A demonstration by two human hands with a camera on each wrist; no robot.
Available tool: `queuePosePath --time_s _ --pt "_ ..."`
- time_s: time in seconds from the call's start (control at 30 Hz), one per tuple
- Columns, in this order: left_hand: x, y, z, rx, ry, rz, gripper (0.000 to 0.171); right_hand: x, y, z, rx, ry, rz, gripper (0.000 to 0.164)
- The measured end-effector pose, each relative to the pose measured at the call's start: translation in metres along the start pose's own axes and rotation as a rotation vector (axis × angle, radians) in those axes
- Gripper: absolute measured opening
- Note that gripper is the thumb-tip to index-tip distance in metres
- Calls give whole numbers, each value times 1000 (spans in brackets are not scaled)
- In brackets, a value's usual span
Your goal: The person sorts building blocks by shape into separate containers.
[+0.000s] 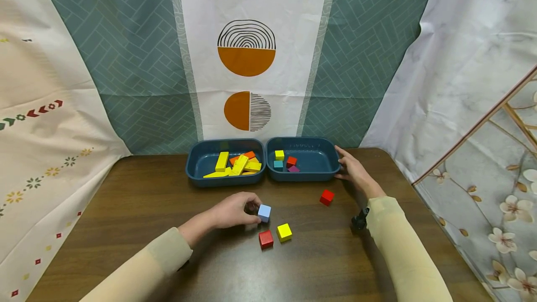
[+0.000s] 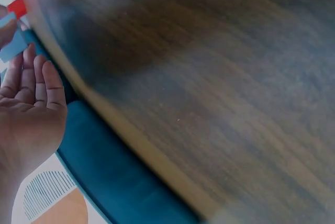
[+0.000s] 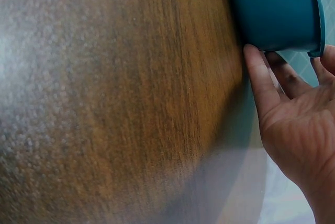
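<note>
My left hand [image 1: 235, 209] pinches a light blue cube [image 1: 264, 213] between thumb and fingertips, close over the table. The left wrist view shows that blue cube [image 2: 12, 45] by the fingertips. Just in front of it lie a red cube [image 1: 266, 239] and a yellow cube [image 1: 284, 232]. My right hand [image 1: 353, 168] is at the right end of a dark blue bin [image 1: 302, 177], fingers extended. In the right wrist view the fingertips meet the outer wall of the bin [image 3: 277, 14]. Another red cube [image 1: 327, 197] sits in front of this bin.
Inside the right bin are a yellow cube [image 1: 279, 155], a teal cube [image 1: 278, 165], a red cube [image 1: 291, 161] and a purple piece [image 1: 293, 169]. Beside it stands a second blue bin [image 1: 197, 181] with several yellow and orange blocks. A patterned cloth [image 1: 142, 59] hangs behind the table.
</note>
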State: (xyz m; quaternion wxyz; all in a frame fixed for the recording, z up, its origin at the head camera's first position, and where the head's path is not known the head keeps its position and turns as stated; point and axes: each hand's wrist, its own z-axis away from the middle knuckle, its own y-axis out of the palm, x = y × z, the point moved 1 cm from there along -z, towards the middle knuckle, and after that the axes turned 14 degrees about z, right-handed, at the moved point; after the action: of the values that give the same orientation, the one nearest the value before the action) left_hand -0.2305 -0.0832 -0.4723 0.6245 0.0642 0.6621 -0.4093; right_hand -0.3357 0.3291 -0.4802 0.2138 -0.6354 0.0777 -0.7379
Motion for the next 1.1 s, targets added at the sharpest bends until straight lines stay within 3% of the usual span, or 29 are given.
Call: queuePosePath --time_s 0.3,0.63,1.1 --pt "-11 -9 2 -55 44 28 32 0 0 1 1 -8 6 64" --pt "-26 -17 4 -106 42 34 34 22 1 17 33 1 -23 65" --pt "-42 -24 -1 -131 79 87 34 25 2 20 34 -6 -14 66"
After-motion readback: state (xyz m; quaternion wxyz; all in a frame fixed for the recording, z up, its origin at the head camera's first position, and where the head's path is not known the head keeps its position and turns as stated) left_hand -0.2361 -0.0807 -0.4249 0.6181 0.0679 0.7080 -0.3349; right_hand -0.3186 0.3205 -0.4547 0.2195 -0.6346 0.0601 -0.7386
